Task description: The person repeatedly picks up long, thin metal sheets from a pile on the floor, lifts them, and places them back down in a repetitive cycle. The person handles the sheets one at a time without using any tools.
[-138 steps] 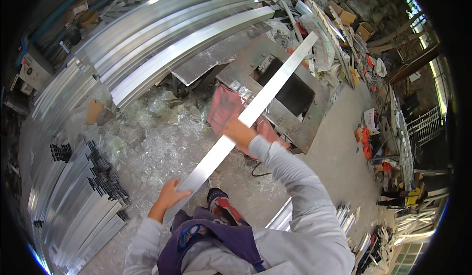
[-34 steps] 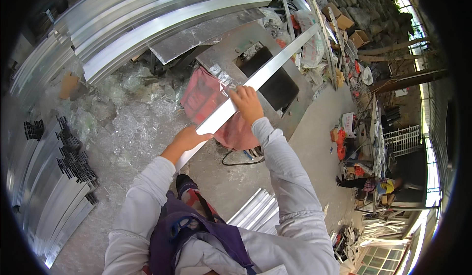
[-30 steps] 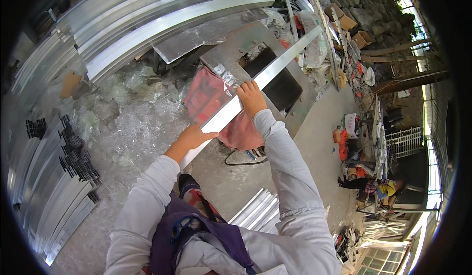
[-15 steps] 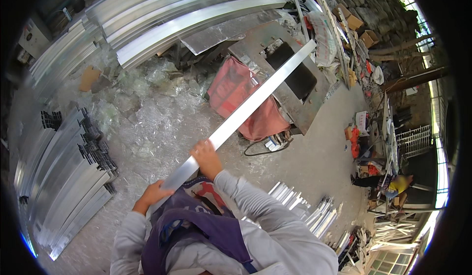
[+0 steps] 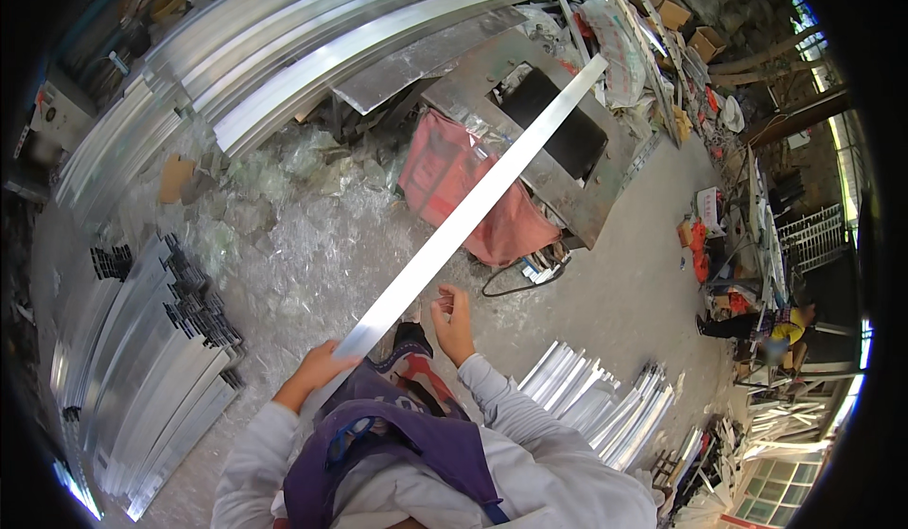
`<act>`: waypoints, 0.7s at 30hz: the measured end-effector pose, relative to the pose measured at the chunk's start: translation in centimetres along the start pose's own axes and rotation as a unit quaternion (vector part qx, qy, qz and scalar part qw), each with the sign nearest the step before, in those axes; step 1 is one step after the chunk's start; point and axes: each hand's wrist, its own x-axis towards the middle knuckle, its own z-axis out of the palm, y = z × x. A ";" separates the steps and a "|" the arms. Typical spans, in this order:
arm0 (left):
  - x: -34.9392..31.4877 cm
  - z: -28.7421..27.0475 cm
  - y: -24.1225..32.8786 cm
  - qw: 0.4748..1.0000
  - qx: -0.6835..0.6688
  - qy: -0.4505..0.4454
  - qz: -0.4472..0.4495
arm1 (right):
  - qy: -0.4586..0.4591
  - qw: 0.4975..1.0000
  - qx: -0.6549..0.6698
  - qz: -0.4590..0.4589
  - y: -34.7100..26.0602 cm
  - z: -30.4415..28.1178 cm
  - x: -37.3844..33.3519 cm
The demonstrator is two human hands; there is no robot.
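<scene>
My left hand (image 5: 320,370) is closed around the near end of a long, flat silver aluminium bar (image 5: 463,212). From there the bar slants up and to the right. Its far end lies over a metal-topped bench (image 5: 463,89) with a dark rectangular opening (image 5: 558,127). To the right of the bar, clear of it, my right hand (image 5: 454,321) is raised with loosely bent fingers apart and nothing in them. A red cloth bag (image 5: 440,165) hangs at the bench's near side, partly behind the bar.
Stacked aluminium profiles (image 5: 156,387) lie at left, and long bars (image 5: 312,51) at the back. Crumpled clear plastic (image 5: 227,217) litters the floor. Short white bars (image 5: 591,396) are piled at lower right. Beyond, a person (image 5: 771,326) in dark trousers is among clutter.
My right hand has let go of the bar and moved to the right of it. My left hand keeps its hold near the bar's end. The view has shifted slightly.
</scene>
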 end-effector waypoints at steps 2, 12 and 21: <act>5.9 1.3 5.6 0.998 0.026 0.030 0.054 | -0.012 0.999 -0.025 -0.037 0.1 -0.7 2.0; 25.2 1.9 36.2 0.954 0.088 0.176 0.227 | -0.088 0.993 -0.067 0.033 2.5 -6.6 6.0; 26.9 2.5 37.0 0.952 0.132 0.128 0.246 | 0.027 0.988 0.095 0.119 6.7 -8.4 13.2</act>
